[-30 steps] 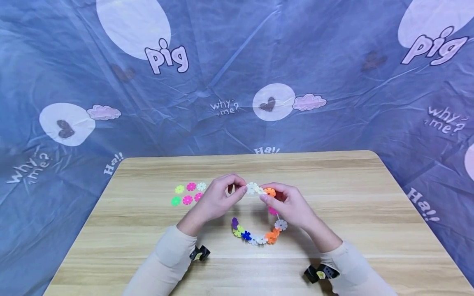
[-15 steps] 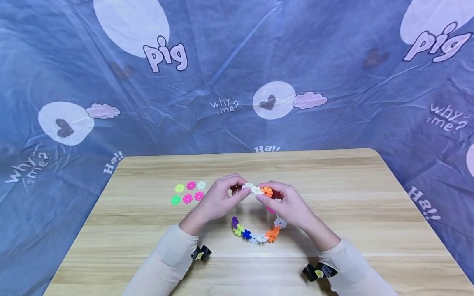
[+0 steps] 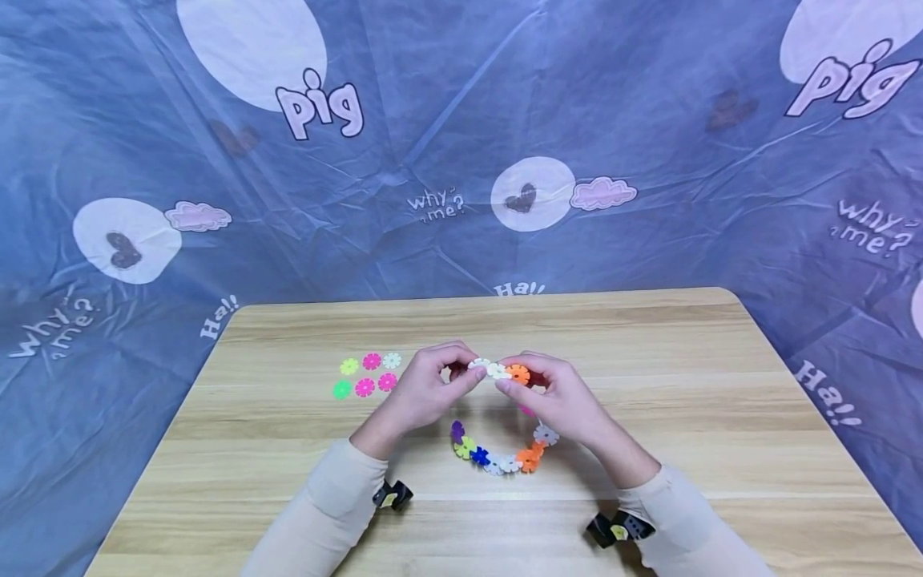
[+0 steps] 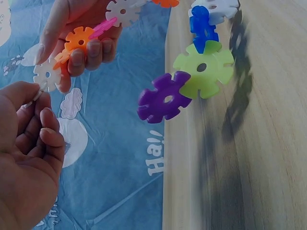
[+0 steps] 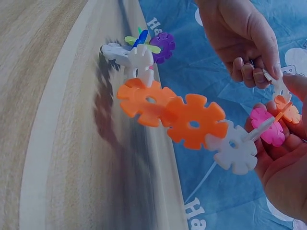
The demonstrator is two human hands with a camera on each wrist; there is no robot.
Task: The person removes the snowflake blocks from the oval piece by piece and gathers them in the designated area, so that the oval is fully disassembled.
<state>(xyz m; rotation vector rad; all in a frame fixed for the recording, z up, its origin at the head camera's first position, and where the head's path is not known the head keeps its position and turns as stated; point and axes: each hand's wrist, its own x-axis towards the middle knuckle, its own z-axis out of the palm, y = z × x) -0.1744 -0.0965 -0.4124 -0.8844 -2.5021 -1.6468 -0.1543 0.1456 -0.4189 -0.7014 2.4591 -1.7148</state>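
Between the hands curves a chain of interlocking snowflake discs [image 3: 529, 459], in white, orange, pink, blue, yellow-green and purple. My left hand [image 3: 433, 389] pinches a white disc [image 3: 479, 366] at the chain's upper end between thumb and fingers. Just right of it, my right hand [image 3: 562, 397] grips the chain by an orange disc [image 3: 517, 374] and the white one adjoining it. In the left wrist view the other end, a purple disc [image 4: 160, 100] slotted into a yellow-green one [image 4: 211, 69], hangs free above the table. Fingers partly hide the pinched white disc and a pink disc [image 5: 266, 126].
Left of the left hand, loose discs lie in two rows on the wooden table [image 3: 252, 449]: yellow [image 3: 349, 366], pink [image 3: 371, 361] and white [image 3: 392, 361] behind, green [image 3: 342, 389] and two pink ones [image 3: 364, 388] in front. A blue printed cloth [image 3: 404, 256] hangs behind.
The right hand and the held chain end have shifted slightly left. The left hand's thumb and fingers now cover more of the white disc. The loose discs stay where they were.
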